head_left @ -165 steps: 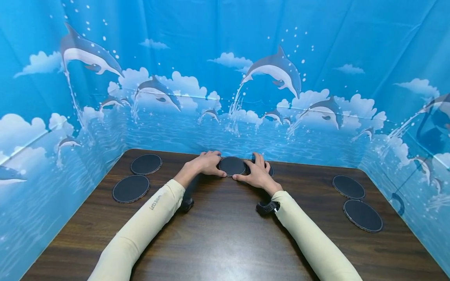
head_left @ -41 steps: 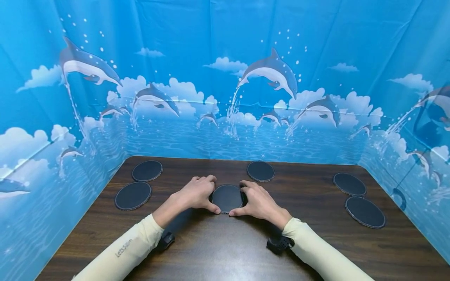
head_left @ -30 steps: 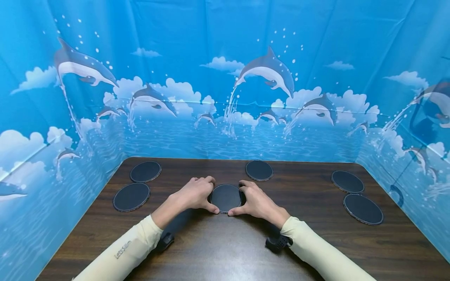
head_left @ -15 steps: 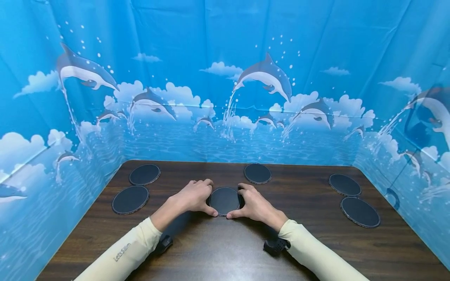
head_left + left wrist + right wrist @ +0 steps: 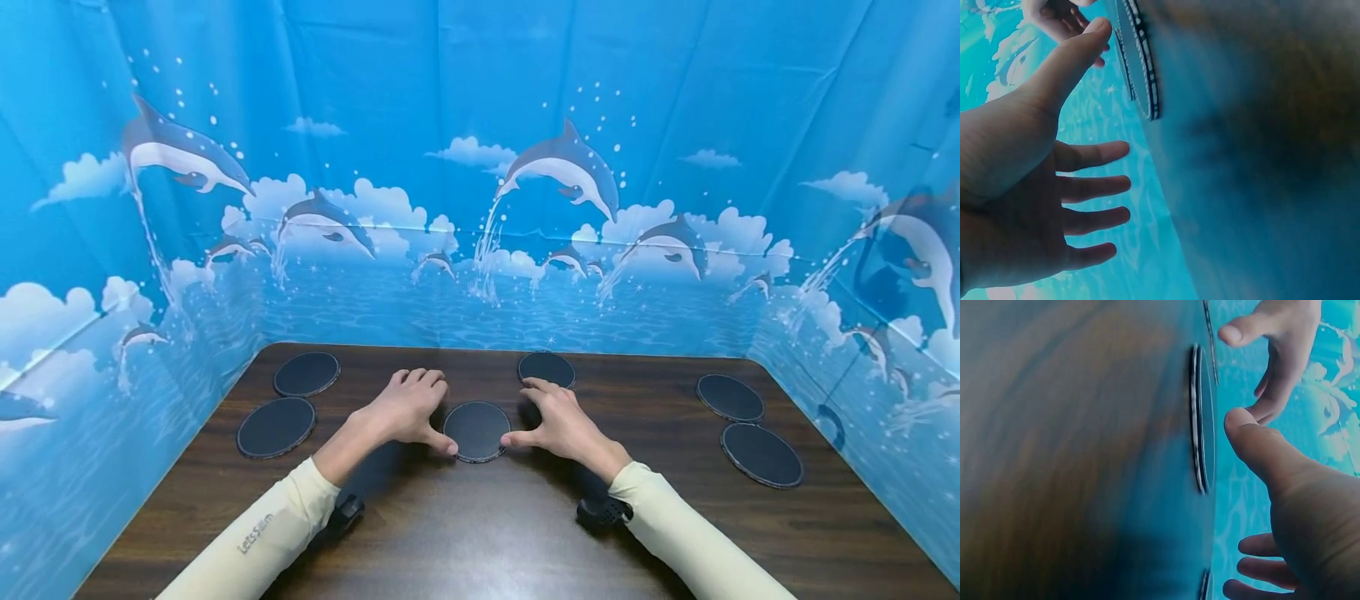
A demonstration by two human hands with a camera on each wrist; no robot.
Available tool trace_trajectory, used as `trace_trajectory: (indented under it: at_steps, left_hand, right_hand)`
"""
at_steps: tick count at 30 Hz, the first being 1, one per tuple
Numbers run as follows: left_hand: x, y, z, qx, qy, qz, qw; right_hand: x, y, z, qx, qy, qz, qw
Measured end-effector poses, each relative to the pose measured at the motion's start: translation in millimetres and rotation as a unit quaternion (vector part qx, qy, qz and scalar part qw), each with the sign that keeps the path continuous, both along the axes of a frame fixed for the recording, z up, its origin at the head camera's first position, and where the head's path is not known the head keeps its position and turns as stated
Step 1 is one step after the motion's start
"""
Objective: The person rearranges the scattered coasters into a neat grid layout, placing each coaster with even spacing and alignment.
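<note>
A round black disc [image 5: 477,431], flat and with a pale-flecked rim, lies on the table in the middle of the head view. To its left my left hand [image 5: 405,408] is spread, the thumb beside the disc's near left edge. My right hand [image 5: 566,421] is spread at the right, thumb tip at the rim and fingers overlapping a second black disc [image 5: 546,367] behind. Both hands have relaxed fingers and hold nothing. In the left wrist view the left palm and fingers [image 5: 1094,187] stand apart from the discs.
Two black discs, a farther one [image 5: 307,374] and a nearer one [image 5: 276,427], lie at the table's left. Another pair, one far [image 5: 730,397] and one near [image 5: 762,455], lies at the right. A blue dolphin-printed curtain [image 5: 360,300] encloses the brown wooden table [image 5: 465,533].
The hands brought the middle disc from the back edge nearer to the person. Since half a second ago both hands have let go and spread outward; the disc stays put.
</note>
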State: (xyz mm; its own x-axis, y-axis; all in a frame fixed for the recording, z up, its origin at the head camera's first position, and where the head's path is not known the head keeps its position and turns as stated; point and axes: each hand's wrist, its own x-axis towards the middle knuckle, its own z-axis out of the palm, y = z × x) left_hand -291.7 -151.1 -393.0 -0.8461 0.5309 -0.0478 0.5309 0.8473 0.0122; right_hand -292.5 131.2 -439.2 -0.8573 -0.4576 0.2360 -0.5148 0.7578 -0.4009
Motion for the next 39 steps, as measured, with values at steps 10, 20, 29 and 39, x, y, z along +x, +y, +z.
trace_trajectory:
  at_steps: [10,20,29,39]
  left_hand:
    - [-18.0,4,-3.4,0.096,0.023,-0.025,0.9948]
    - [-53.8,27,6.1,0.101,0.018,-0.044,0.9937]
    - [-85.0,62,-0.9,0.081,0.005,-0.07,0.9942]
    - [-104.1,89,-6.2,0.051,0.007,-0.067,0.9965]
  right_hand:
    - [-8.1,36,2.4,0.011,0.002,-0.012,1.0]
    - [-32.0,64,10.6,0.027,0.0,-0.025,0.999]
    - [-48.7,74,9.5,0.013,-0.031,-0.051,0.998]
    - [-56.8,84,20.5,0.0,-0.034,-0.055,0.998]
